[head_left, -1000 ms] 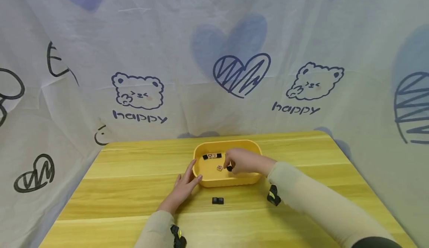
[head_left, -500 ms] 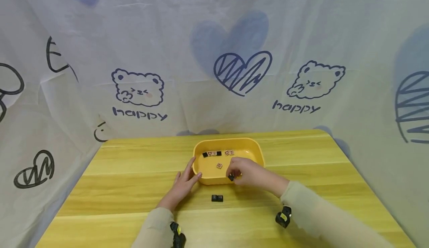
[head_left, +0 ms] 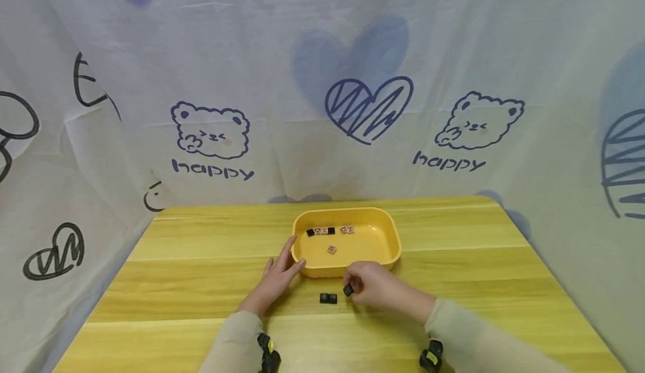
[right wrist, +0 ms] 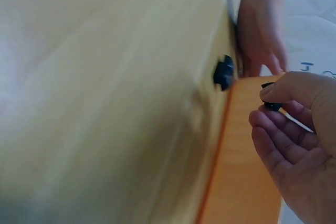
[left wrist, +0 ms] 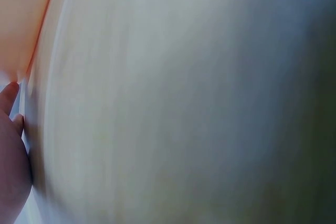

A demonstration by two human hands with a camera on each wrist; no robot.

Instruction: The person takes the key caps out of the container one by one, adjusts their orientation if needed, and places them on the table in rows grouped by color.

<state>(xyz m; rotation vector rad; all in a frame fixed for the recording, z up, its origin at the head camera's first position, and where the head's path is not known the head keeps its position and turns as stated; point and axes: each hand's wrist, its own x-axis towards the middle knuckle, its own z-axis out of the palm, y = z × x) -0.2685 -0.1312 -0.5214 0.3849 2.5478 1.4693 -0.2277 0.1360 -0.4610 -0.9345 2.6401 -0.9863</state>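
Observation:
In the head view, my right hand [head_left: 375, 286] pinches a small black keycap [head_left: 348, 290] between thumb and fingertips, just in front of the yellow tray [head_left: 322, 272]. The right wrist view shows the held keycap [right wrist: 271, 98] under the thumb, with the other fingers loosely bent. My left hand [head_left: 277, 283] rests at the tray's left front corner, fingers spread fairly straight along the wall and thumb at the front rim. Two black keycaps [head_left: 328, 298] sit side by side on the table, left of the right hand.
Inside the tray, a row of small black and pale pieces [head_left: 321, 231] lies along the back, with a pale pair [head_left: 347, 229] to its right. One pale piece [head_left: 331, 249] lies nearer the front. A printed cloth [head_left: 302, 138] hangs behind the wooden table [head_left: 201, 283].
My right hand has come out of the tray, over the front rim and toward me, with the black keycap in its pinch. The left hand stays at the tray's corner.

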